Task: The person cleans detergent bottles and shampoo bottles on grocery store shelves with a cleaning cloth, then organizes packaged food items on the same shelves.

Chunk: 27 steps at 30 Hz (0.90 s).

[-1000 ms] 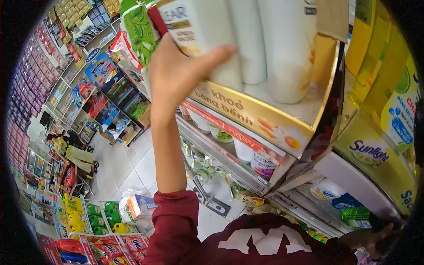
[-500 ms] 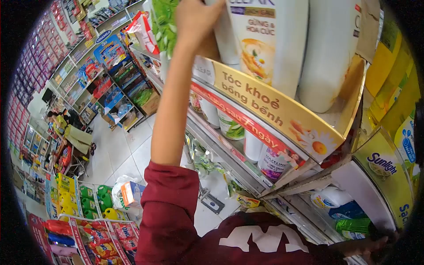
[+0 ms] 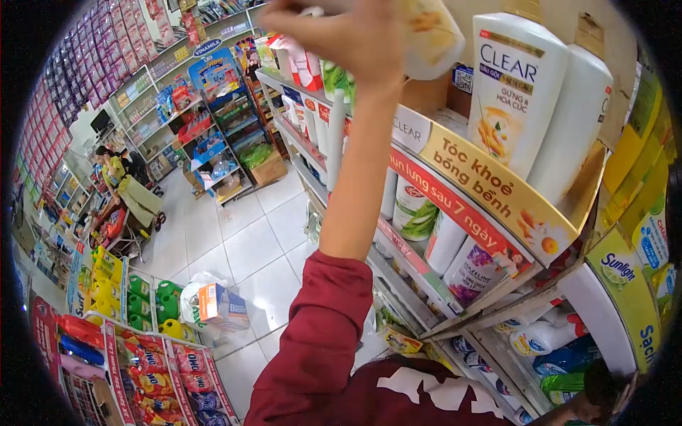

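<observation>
My left hand (image 3: 355, 35) is raised above my head and grips a white shampoo bottle (image 3: 433, 32) by its lower end, above and just left of the top shelf. Two tall white Clear bottles (image 3: 515, 85) stand on that shelf behind a gold front panel (image 3: 490, 181). My maroon sleeve (image 3: 320, 334) covers the upper arm. Only a sliver of my right hand (image 3: 586, 410) shows at the lower right, by a low shelf with a green bottle (image 3: 561, 387); its fingers are hidden.
White tubs and jars (image 3: 415, 209) fill the shelves below the gold panel. A yellow Sunlight display (image 3: 629, 291) stands to the right. On the tiled floor (image 3: 241, 248) lie a bag with a box (image 3: 217, 305) and stacked detergent packs (image 3: 142, 362). A person (image 3: 131, 192) sits far left.
My left hand has lifted the white bottle up off the top shelf and further overhead. The view has tilted upward, and my right hand has slid nearly out of sight.
</observation>
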{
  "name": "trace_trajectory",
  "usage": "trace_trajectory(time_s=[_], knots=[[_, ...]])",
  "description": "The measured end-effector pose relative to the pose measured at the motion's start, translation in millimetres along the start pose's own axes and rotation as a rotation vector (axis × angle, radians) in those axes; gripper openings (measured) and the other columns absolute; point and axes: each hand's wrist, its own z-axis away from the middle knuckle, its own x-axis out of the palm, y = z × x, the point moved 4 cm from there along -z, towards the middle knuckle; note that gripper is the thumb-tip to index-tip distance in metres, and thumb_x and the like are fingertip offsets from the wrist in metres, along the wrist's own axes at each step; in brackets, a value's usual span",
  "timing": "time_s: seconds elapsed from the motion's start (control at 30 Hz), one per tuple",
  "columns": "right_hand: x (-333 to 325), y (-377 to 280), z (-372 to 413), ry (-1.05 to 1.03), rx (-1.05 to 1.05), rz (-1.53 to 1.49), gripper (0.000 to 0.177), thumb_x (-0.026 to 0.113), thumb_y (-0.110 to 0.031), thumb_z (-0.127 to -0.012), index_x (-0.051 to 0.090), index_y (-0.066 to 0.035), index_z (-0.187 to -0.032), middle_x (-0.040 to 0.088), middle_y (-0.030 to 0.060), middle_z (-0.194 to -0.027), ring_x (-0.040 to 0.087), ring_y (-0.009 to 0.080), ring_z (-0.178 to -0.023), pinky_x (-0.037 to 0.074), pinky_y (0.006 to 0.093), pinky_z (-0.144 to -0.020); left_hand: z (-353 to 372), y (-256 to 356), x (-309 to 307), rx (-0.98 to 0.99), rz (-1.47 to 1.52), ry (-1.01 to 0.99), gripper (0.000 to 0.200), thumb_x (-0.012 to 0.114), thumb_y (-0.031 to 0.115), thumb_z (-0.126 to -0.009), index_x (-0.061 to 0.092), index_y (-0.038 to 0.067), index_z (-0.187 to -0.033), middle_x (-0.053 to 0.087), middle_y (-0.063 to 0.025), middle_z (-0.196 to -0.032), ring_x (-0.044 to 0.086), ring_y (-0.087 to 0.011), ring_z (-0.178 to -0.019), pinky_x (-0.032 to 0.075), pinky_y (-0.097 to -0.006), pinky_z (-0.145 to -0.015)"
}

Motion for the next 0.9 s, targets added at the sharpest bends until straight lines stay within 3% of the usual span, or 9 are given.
trace_trajectory(time_s=[0.03, 0.1, 0.33, 0.47, 0.5, 0.57, 0.6, 0.8, 0.9], knots=[[4, -15, 0, 0.217, 0.436, -0.436, 0.047, 0.037, -0.05, -0.085, 0.045, -0.004, -0.086, 0.05, 0.0112, -0.082, 0.05, 0.0228, -0.073, 0.044, 0.039, -0.07, -8, 2, -17, -0.005, 0.022, 0.03, 0.054, 0.075, 0.024, -0.06, 0.045, 0.0, -0.098, 0.052, -0.0177, -0.096, 0.053, -0.0317, -0.088, 0.041, -0.0403, -0.075], [-3, -49, 20, 0.147, 0.502, -0.715, 0.049, 0.038, -0.051, -0.084, 0.043, -0.003, -0.093, 0.05, 0.0114, -0.087, 0.05, 0.0226, -0.078, 0.044, 0.0369, -0.072, -20, 4, -67, -0.032, 0.029, 0.094, 0.058, 0.076, 0.023, -0.059, 0.045, 0.0, -0.101, 0.053, -0.0173, -0.098, 0.053, -0.0302, -0.089, 0.041, -0.0395, -0.077], [19, -196, 86, -0.872, 1.029, -1.888, 0.067, 0.041, -0.055, -0.08, 0.037, -0.001, -0.12, 0.05, 0.0121, -0.106, 0.051, 0.0221, -0.095, 0.043, 0.0295, -0.08, 92, 24, -326, -0.565, -0.393, 0.064, 0.072, 0.08, 0.021, -0.053, 0.044, -0.001, -0.112, 0.055, -0.0156, -0.103, 0.054, -0.0252, -0.091, 0.042, -0.0368, -0.082], [28, -313, 44, -0.47, 1.876, -3.131, 0.063, 0.051, -0.045, -0.075, 0.044, 0.007, -0.11, 0.046, 0.0195, -0.116, 0.045, 0.0278, -0.107, 0.033, 0.0414, -0.094, 166, 103, -339, -0.855, -0.273, -0.532, 0.081, 0.083, 0.019, -0.05, 0.044, -0.002, -0.117, 0.056, -0.0146, -0.106, 0.055, -0.0224, -0.093, 0.042, -0.0352, -0.085], [16, -338, 39, -1.154, 1.726, -2.701, 0.066, 0.053, -0.045, -0.074, 0.043, 0.007, -0.112, 0.045, 0.0186, -0.118, 0.045, 0.027, -0.109, 0.031, 0.0395, -0.095, 157, 120, -322, -0.922, -0.249, -0.595, 0.074, 0.08, 0.018, -0.053, 0.046, -0.003, -0.115, 0.056, -0.0133, -0.104, 0.055, -0.0206, -0.094, 0.042, -0.034, -0.085], [-7, -371, -5, -1.416, 0.916, -2.732, 0.065, 0.052, -0.039, -0.075, 0.041, 0.008, -0.119, 0.042, 0.0167, -0.123, 0.041, 0.0267, -0.114, 0.028, 0.0336, -0.098, 140, 135, -330, -1.058, -0.213, -0.513, 0.064, 0.077, 0.016, -0.056, 0.049, -0.004, -0.11, 0.058, -0.0118, -0.1, 0.055, -0.0179, -0.093, 0.043, -0.032, -0.083], [-28, -382, 0, -1.631, 0.899, -2.64, 0.069, 0.053, -0.03, -0.074, 0.03, 0.009, -0.126, 0.041, 0.0177, -0.125, 0.039, 0.0281, -0.117, 0.026, 0.0339, -0.099, 146, 137, -356, -1.13, -0.202, -0.369, 0.062, 0.077, 0.016, -0.056, 0.05, -0.005, -0.108, 0.058, -0.0116, -0.098, 0.056, -0.017, -0.091, 0.044, -0.0312, -0.082], [-150, -425, 31, -1.398, -0.11, -2.519, 0.084, 0.053, -0.029, -0.075, 0.005, 0.01, -0.132, 0.015, 0.0299, -0.134, 0.019, 0.0422, -0.125, 0.017, 0.0421, -0.102, 74, 186, -444, -0.857, -0.636, 0.11, 0.062, 0.079, 0.024, -0.06, 0.05, -0.005, -0.106, 0.061, -0.0112, -0.092, 0.058, -0.0151, -0.083, 0.047, -0.0286, -0.072], [-186, -447, 5, -1.216, -0.072, -2.597, 0.084, 0.046, -0.041, -0.08, 0.004, 0.011, -0.131, 0.011, 0.0302, -0.135, 0.017, 0.0442, -0.125, 0.013, 0.0443, -0.103, 54, 205, -473, -0.753, -0.763, 0.07, 0.07, 0.08, 0.031, -0.058, 0.049, -0.004, -0.11, 0.061, -0.0111, -0.093, 0.059, -0.0158, -0.084, 0.047, -0.0285, -0.073]])
